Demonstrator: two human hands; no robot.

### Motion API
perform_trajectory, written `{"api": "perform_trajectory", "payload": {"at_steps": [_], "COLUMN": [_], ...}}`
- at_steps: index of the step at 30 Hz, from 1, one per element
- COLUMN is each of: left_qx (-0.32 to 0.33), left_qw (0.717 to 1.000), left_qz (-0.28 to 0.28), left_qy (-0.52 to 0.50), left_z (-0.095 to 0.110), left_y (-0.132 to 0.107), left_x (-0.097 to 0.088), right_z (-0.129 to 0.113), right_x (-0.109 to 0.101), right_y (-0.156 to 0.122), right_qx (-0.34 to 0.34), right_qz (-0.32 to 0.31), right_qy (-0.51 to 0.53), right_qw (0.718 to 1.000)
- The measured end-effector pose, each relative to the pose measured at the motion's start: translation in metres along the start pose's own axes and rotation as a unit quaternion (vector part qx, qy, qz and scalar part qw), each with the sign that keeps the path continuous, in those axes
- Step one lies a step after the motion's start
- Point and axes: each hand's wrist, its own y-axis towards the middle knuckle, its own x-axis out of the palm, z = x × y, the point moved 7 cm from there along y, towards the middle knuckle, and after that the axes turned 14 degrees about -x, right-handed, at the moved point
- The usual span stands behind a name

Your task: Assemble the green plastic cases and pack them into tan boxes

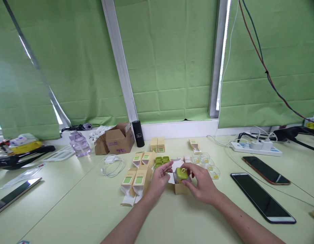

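Note:
My right hand [203, 183] grips a small green case [181, 173] with a yellow-green loop on top, between thumb and fingers. The case sits at the mouth of an open kraft-coloured box [180, 189] whose white flaps stand up. My left hand [159, 179] is at the left of this box, fingers stretched out near a flap; whether it touches the flap I cannot tell. Behind my left hand lie several green square cases [162, 159]. Open kraft boxes with green labels [138, 181] lie left of it. Clear plastic pieces with yellow centres [204, 159] are beyond my right hand.
Two phones [262, 196] and a white power strip [256, 148] with cables lie at the right. At the back stand two kraft boxes [157, 145], a black bottle [138, 134] and a brown carton [120, 138]. A white charger cable [113, 166] is coiled at the left.

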Motion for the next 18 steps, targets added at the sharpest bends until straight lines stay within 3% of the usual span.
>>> {"api": "perform_trajectory", "payload": {"at_steps": [11,18], "left_qx": [0.001,-0.002], "left_qw": [1.0,1.0], "left_qz": [0.005,0.01], "left_qy": [0.014,0.018], "left_z": [0.0006,-0.0012], "left_y": [0.0001,0.0015], "left_x": [0.0007,0.0007], "right_z": [-0.0014,-0.0056], "right_x": [0.0058,0.0053], "right_y": [0.0002,0.0013], "right_qx": [-0.013,-0.031], "right_qz": [-0.048,-0.04], "right_qy": [-0.015,-0.019], "right_qw": [0.999,0.999]}}
